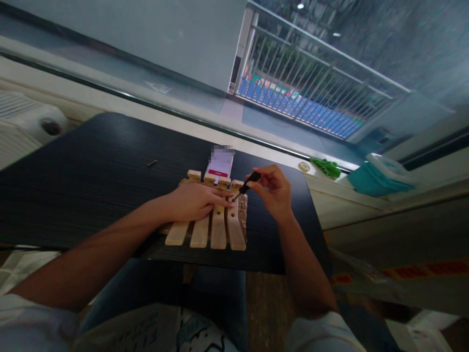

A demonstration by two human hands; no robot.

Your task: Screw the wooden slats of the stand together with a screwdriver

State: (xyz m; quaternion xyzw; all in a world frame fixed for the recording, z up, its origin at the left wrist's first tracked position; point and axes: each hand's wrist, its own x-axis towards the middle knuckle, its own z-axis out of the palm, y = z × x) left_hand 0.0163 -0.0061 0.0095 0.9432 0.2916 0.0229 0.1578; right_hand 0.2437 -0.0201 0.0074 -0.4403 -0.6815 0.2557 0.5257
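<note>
Several pale wooden slats [219,233] lie side by side near the front edge of a black table [91,186]. My left hand [196,200] rests flat on top of them, fingers stretched out and pressing them down. My right hand [274,190] pinches a small black-handled screwdriver [246,186]. Its tip touches the rightmost slat near my left fingertips. A phone [220,165] with a lit white and red screen leans just behind the slats.
A small dark screw [152,163] lies on the table to the back left. Beyond the table runs a window sill with a green cloth [326,167] and a teal box [373,178]. A white appliance [22,122] stands at far left.
</note>
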